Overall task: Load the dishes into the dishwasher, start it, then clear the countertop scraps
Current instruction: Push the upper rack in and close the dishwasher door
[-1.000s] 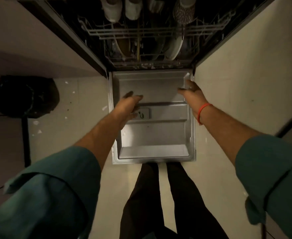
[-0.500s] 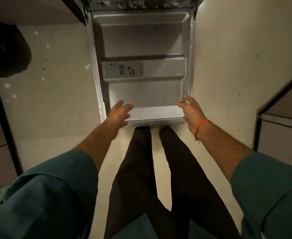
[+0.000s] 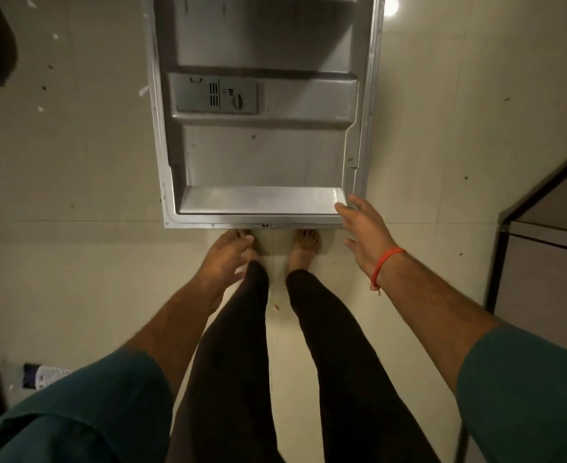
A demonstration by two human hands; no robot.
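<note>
Teal sleeves (image 3: 85,419): both forearms, nearest, at 7 and 5 o'clock.
Legs (image 3: 242,362): black trousers, bare feet on pale floor (image 3: 75,262).
Left hand (image 3: 223,259): fingers loosely apart, empty, just short of door edge.
Right hand (image 3: 364,230): orange wrist thread, fingers spread, tips at door's near right corner.
Dishwasher door (image 3: 262,162): steel, lowered flat, 12 o'clock; detergent box (image 3: 216,94) farther in.

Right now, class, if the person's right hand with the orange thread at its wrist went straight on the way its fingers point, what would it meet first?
The right hand points up and left, so it would probably meet the near right corner of the open grey metal dishwasher door first. Its fingertips already lie at that rim; actual contact is unclear.
</note>
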